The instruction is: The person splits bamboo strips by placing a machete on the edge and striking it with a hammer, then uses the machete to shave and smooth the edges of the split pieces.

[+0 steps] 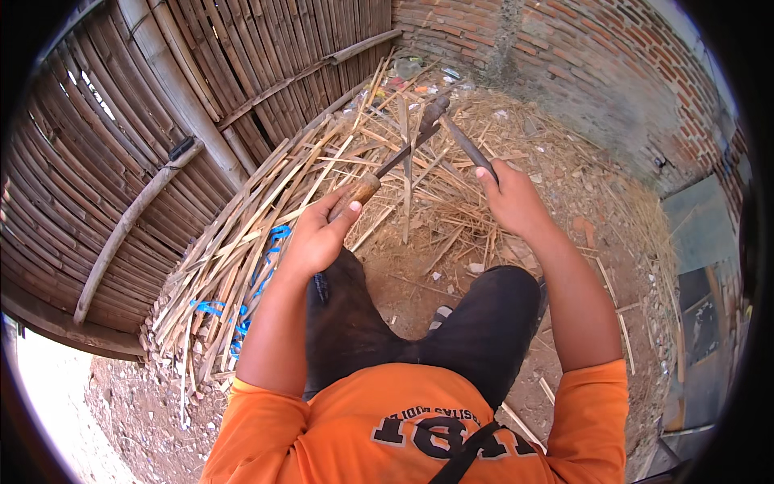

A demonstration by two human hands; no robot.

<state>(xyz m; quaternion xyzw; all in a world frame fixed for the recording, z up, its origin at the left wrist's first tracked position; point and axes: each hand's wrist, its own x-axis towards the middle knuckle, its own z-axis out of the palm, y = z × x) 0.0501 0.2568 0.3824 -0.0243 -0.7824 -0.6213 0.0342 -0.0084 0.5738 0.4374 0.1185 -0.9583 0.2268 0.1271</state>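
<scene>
My left hand [318, 231] is closed round the light wooden handle of a long, dark blade [395, 161], which points away from me and to the right. In my right hand [513, 196] is the dark handle of a hammer [468, 145]. The hammer's rusty head [434, 114] overlaps the far part of the blade; whether they touch I cannot tell. Both tools are held out in front of my knees, above a heap of split bamboo strips [266, 202]. An upright-looking strip [407, 198] shows just behind and below the blade.
A slatted bamboo wall [201, 73] rises at the left, and a brick wall [597, 64] closes off the far right. Blue strapping [211, 307] lies among the strips. Scattered litter [411, 71] sits in the far corner. Grey panels [700, 226] lean at the right.
</scene>
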